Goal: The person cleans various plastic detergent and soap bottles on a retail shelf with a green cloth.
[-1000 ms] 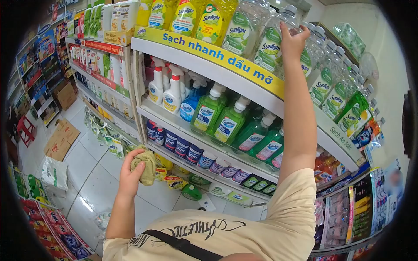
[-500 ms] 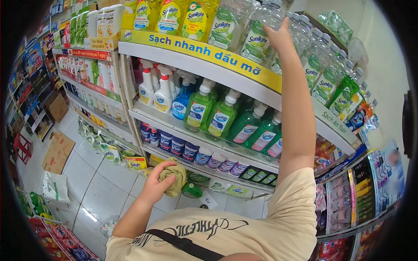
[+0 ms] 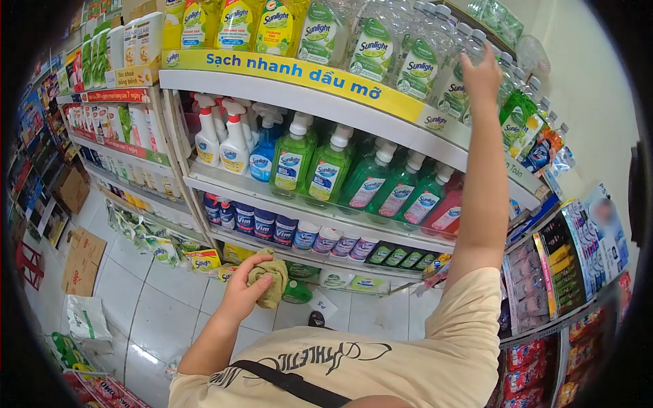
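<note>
My left hand [image 3: 245, 289] is closed around a crumpled olive-green cloth [image 3: 269, 279], held low in front of the shelves. Up on the top shelf, my right hand [image 3: 481, 75] grips a clear Sunlight dish soap bottle [image 3: 454, 88] near its upper part, thumb and index finger spread around it; the other fingers are partly hidden. More clear bottles with green Sunlight labels [image 3: 416, 71] stand in a row left of that hand. Green-filled bottles [image 3: 515, 115] are to its right, and yellow Sunlight bottles [image 3: 275, 27] stand further left.
A yellow-and-white shelf edge [image 3: 292, 71] runs below the top row. Pump bottles [image 3: 330, 166] and spray bottles [image 3: 235, 139] fill the middle shelf, with Vim bottles [image 3: 264, 223] underneath. A hanging product rack [image 3: 554, 258] stands right. A cardboard piece [image 3: 83, 262] lies on the tiled floor.
My right hand has moved right along the top row, from one clear bottle to another. The view has shifted slightly rightward. My left hand still holds the cloth.
</note>
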Demonstrator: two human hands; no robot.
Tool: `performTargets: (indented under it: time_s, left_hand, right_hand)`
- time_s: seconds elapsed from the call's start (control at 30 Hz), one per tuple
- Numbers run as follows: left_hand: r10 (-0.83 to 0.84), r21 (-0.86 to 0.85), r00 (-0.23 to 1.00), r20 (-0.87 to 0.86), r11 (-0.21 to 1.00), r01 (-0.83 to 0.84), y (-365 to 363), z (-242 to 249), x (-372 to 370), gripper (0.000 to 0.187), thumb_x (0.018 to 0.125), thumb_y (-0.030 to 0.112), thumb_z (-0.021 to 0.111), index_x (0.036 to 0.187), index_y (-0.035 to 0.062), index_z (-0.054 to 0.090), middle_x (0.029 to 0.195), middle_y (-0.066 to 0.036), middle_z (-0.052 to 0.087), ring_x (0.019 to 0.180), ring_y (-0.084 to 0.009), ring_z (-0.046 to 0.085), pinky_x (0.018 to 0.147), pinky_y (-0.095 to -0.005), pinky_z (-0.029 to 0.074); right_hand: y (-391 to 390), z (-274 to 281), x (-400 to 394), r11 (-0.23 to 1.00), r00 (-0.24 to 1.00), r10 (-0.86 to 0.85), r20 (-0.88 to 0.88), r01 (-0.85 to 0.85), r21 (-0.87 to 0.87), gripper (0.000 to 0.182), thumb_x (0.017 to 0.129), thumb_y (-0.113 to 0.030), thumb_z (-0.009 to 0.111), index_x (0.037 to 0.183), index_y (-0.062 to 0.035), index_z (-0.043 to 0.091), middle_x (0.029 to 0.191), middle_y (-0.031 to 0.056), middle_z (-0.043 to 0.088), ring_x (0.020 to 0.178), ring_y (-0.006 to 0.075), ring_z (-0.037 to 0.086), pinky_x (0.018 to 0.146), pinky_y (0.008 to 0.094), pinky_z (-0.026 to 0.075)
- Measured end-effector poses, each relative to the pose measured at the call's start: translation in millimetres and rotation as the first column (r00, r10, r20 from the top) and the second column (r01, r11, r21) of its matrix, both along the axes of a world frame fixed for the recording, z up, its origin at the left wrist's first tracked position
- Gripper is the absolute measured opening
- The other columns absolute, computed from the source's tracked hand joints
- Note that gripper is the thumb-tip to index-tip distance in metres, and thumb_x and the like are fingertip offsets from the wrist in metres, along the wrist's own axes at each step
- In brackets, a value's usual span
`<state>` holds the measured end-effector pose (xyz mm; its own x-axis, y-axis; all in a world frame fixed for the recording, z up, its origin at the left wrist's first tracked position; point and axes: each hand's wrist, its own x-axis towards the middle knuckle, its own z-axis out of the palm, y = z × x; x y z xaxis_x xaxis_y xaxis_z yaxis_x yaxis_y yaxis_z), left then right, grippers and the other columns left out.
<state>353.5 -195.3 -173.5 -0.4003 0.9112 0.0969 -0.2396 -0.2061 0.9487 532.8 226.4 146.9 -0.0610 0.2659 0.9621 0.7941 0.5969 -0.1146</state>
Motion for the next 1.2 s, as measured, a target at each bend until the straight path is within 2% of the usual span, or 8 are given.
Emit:
performTargets:
  time_s: [0.23, 0.4, 0.73, 0.9, 0.97, 1.03, 1.1, 1.2]
  left_hand:
    - [0.032, 0.009, 0.997, -0.065, 0.999, -0.031, 5, 6, 20, 0.038, 0.083, 0.010, 0.057, 0.118, 0.0021, 0.045, 0.106, -0.007, 0.053, 0.096, -0.0124, 0.051, 0.083, -0.0254, 0.043]
    - [0.162, 0.021, 0.987, 0.010, 0.986, -0.163, 12, 0, 37, 0.038, 0.083, 0.009, 0.057, 0.118, 0.0022, 0.046, 0.107, -0.007, 0.053, 0.096, -0.0125, 0.051, 0.083, -0.0258, 0.043]
    - [0.281, 0.026, 0.960, -0.014, 0.959, -0.281, 68, 0, 103, 0.043, 0.082, 0.008, 0.057, 0.122, 0.0017, 0.041, 0.111, -0.008, 0.051, 0.101, -0.0138, 0.049, 0.087, -0.0268, 0.040]
    - [0.501, 0.058, 0.864, -0.050, 0.865, -0.498, 80, -3, 138, 0.052, 0.083, 0.005, 0.055, 0.130, 0.0045, 0.033, 0.114, -0.009, 0.049, 0.105, -0.0157, 0.048, 0.089, -0.0283, 0.039]
    - [0.578, 0.059, 0.814, 0.048, 0.812, -0.580, 79, -7, 149, 0.049, 0.084, 0.005, 0.053, 0.129, 0.0063, 0.035, 0.115, -0.009, 0.049, 0.105, -0.0156, 0.048, 0.090, -0.0283, 0.039]
    - [0.592, 0.027, 0.802, 0.077, 0.803, -0.596, 80, -19, 157, 0.046, 0.085, 0.004, 0.051, 0.128, 0.0087, 0.038, 0.116, -0.008, 0.050, 0.106, -0.0155, 0.048, 0.090, -0.0278, 0.040]
    - [0.593, -0.013, 0.798, 0.108, 0.804, -0.595, 79, -34, 163, 0.044, 0.085, 0.004, 0.051, 0.127, 0.0089, 0.040, 0.116, -0.008, 0.050, 0.107, -0.0155, 0.048, 0.091, -0.0273, 0.039]
    - [0.375, 0.138, 0.835, 0.402, 0.877, -0.460, 69, -28, 182, 0.061, 0.081, 0.015, 0.062, 0.133, 0.0116, 0.030, 0.122, -0.007, 0.046, 0.112, -0.0167, 0.044, 0.091, -0.0322, 0.040]
  right_hand:
    - [30, 26, 28, 0.989, 0.968, -0.115, 0.223, 0.133, -0.067, 0.090, 0.072, -0.058, 0.058, 0.136, -0.0036, 0.024, 0.123, 0.0247, 0.046, 0.124, 0.0464, 0.026, 0.102, 0.0451, 0.026]
    - [22, 19, 8, 0.975, 0.945, -0.222, 0.242, 0.209, 0.080, 0.093, 0.067, -0.057, 0.064, 0.129, 0.0030, 0.031, 0.112, 0.0263, 0.052, 0.117, 0.0442, 0.036, 0.097, 0.0452, 0.032]
    - [-14, -10, 31, 0.787, 0.870, 0.492, -0.031, -0.429, 0.443, 0.082, 0.058, -0.038, 0.080, 0.119, -0.0007, 0.040, 0.107, 0.0154, 0.042, 0.096, 0.0281, 0.047, 0.083, 0.0385, 0.042]
    - [-24, -10, 75, 0.444, 0.928, 0.373, -0.007, -0.172, 0.880, 0.085, 0.051, -0.032, 0.086, 0.116, -0.0018, 0.040, 0.110, 0.0137, 0.040, 0.093, 0.0234, 0.050, 0.076, 0.0328, 0.047]
    - [-37, -12, 111, 0.512, 0.940, 0.340, 0.011, -0.195, 0.836, 0.079, 0.057, -0.031, 0.080, 0.117, 0.0000, 0.038, 0.110, 0.0144, 0.041, 0.091, 0.0262, 0.052, 0.074, 0.0349, 0.050]
    - [-33, -22, 140, 0.480, 0.743, 0.668, -0.046, -0.384, 0.789, 0.065, 0.067, -0.030, 0.069, 0.116, 0.0015, 0.039, 0.109, 0.0151, 0.045, 0.089, 0.0301, 0.054, 0.075, 0.0390, 0.051]
    - [-19, -49, 166, 0.228, 0.237, 0.967, -0.092, -0.645, 0.730, 0.053, 0.077, -0.029, 0.057, 0.115, 0.0029, 0.040, 0.107, 0.0158, 0.049, 0.088, 0.0340, 0.056, 0.076, 0.0430, 0.052]
    - [-130, -99, 113, -0.262, -0.413, 0.911, -0.017, -0.608, 0.749, 0.042, 0.088, -0.030, 0.035, 0.113, 0.0008, 0.046, 0.101, 0.0132, 0.057, 0.078, 0.0334, 0.058, 0.078, 0.0411, 0.051]
